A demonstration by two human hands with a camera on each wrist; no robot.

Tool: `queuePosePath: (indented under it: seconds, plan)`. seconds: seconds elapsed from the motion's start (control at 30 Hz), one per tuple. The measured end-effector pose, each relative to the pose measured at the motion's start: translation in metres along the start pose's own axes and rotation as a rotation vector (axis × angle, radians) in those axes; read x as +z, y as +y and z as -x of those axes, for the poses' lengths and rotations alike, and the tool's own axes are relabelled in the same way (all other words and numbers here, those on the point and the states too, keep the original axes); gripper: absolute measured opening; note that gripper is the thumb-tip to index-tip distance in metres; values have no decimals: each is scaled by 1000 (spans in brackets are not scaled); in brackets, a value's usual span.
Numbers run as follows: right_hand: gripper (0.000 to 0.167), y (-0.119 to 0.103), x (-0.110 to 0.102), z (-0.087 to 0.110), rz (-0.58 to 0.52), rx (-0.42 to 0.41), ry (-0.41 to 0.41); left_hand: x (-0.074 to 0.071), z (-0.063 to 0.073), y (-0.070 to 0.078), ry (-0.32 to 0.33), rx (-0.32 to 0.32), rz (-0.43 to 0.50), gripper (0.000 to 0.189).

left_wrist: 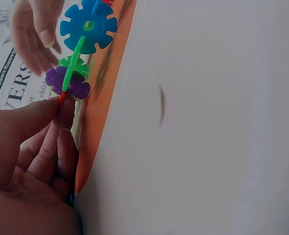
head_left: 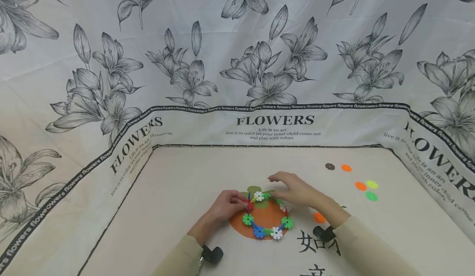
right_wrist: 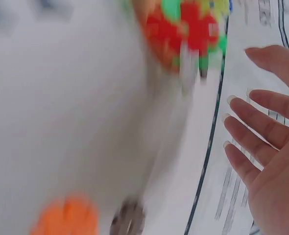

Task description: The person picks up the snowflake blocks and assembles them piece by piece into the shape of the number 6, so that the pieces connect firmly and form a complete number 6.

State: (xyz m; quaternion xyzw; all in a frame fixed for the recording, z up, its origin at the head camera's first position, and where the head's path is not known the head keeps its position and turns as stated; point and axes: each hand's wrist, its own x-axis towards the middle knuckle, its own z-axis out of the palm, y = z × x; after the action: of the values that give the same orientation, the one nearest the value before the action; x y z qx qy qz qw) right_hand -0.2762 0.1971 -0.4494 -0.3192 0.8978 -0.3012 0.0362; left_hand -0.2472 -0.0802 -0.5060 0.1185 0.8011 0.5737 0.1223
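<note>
A ring of linked, notched plastic discs (head_left: 276,232) in green, blue, white, red and other colours lies over an orange fruit picture (head_left: 237,226) with green leaves. At the ring's left side, my left hand (head_left: 226,205) pinches a red disc (left_wrist: 62,97) between thumb and forefinger. Beyond those fingertips, the left wrist view shows a purple disc (left_wrist: 68,83), a green one set edge-on and a blue disc (left_wrist: 88,27). My right hand (head_left: 297,188) is at the ring's upper right, its fingers spread apart (right_wrist: 269,142) and holding nothing. The right wrist view is blurred around the ring.
Loose discs lie at the right: a brown disc (head_left: 330,166), orange discs (head_left: 346,168), a yellow one (head_left: 372,184) and a green one (head_left: 371,196). Another orange disc (head_left: 319,217) sits under my right forearm. Flower-printed cloth (head_left: 274,127) rises around the table.
</note>
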Motion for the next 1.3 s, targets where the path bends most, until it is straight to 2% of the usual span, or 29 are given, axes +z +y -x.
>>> queuePosePath:
  seconds: [0.2,0.5,0.63,0.77,0.93,1.13,1.3]
  plan:
    - [39,37,-25,19,19,106,125,0,0,1,9,-10,-18,7]
    - [46,93,-58,35,61,425,237,0,0,2,18,-29,-39,11]
    - [47,118,-68,39,70,524,308,0,-2,1,15,-30,-38,9]
    - [48,136,-71,42,78,584,340,0,-2,0,17,-31,-36,9]
    - [51,147,-70,43,92,655,330,1,0,0,13,-25,-34,9]
    - [47,153,-70,40,102,692,299,1,1,-1,10,-19,-24,7]
    - [42,152,-70,37,53,721,313,0,-1,0,13,-31,-26,9]
